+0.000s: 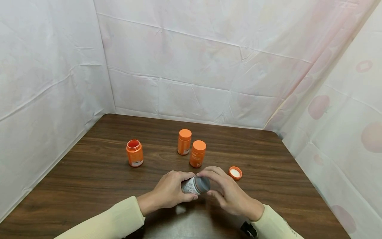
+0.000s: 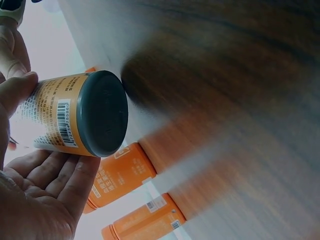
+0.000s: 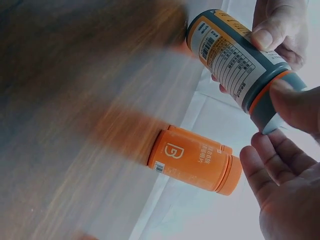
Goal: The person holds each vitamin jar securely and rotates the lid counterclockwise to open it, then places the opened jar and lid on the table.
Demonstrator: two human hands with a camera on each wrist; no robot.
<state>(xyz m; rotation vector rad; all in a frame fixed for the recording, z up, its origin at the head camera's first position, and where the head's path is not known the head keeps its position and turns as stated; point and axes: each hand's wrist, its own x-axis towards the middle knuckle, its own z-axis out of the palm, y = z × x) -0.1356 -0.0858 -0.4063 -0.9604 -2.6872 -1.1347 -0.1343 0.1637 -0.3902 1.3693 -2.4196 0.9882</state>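
A grey pill bottle (image 1: 189,187) with a printed white label is held tilted over the near part of the table, its grey cap (image 1: 203,184) toward the right. My left hand (image 1: 168,190) grips the bottle's body, thumb along one side. At the cap, my right hand (image 1: 228,191) pinches the rim between thumb and fingers. An orange band (image 3: 270,90) shows between cap and body in the right wrist view. The left wrist view faces the bottle's dark base (image 2: 103,114).
Two capped orange bottles, one farther back (image 1: 184,142) and one nearer (image 1: 198,154), stand beyond my hands. An uncapped orange bottle (image 1: 135,154) is at left. An orange cap (image 1: 235,173) lies inside up at right. Pale curtains (image 1: 191,66) border the wooden table (image 1: 104,159).
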